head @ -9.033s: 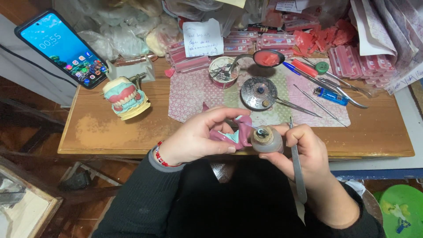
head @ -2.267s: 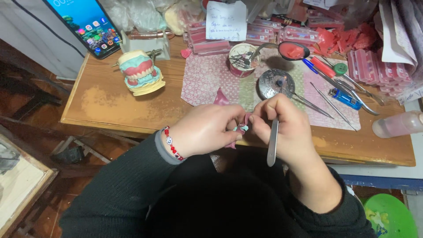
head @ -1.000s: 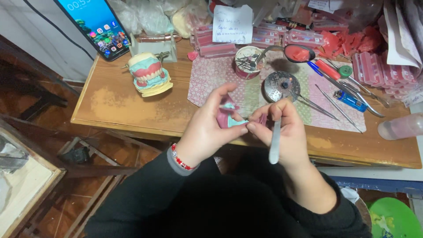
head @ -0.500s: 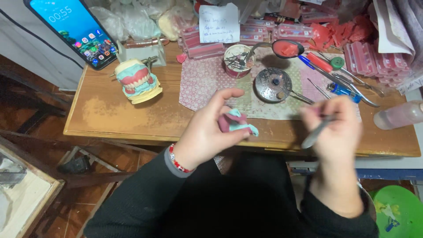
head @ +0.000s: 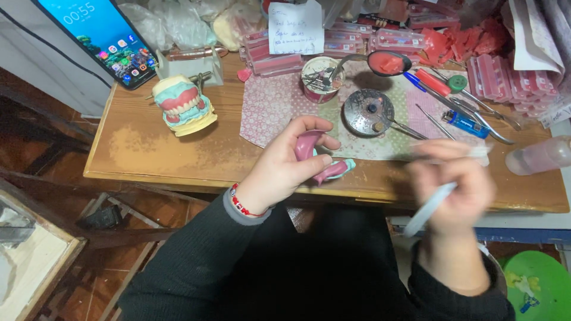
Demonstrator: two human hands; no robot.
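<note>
Gripping a pink wax denture base (head: 321,157) on a pale teal mould, the left hand (head: 285,166) has its fingers clamped around the piece, just above the near edge of the wooden counter (head: 148,154). Taking that denture base as the landmark: far to its upper left, a phone (head: 104,38) with a lit screen leans at the counter's back corner. Nearer on the left stands a model of a full set of teeth (head: 181,104) with pink gums. Behind the base lies a patterned cloth (head: 267,110), carrying a small cup of tools (head: 321,77) and a round metal dish (head: 367,112). To the right of the base, the right hand (head: 455,184) is motion-blurred, its fingers closed on a slim metal tool (head: 428,208). Farther right, pink boxes (head: 505,80) sit at the back.
</note>
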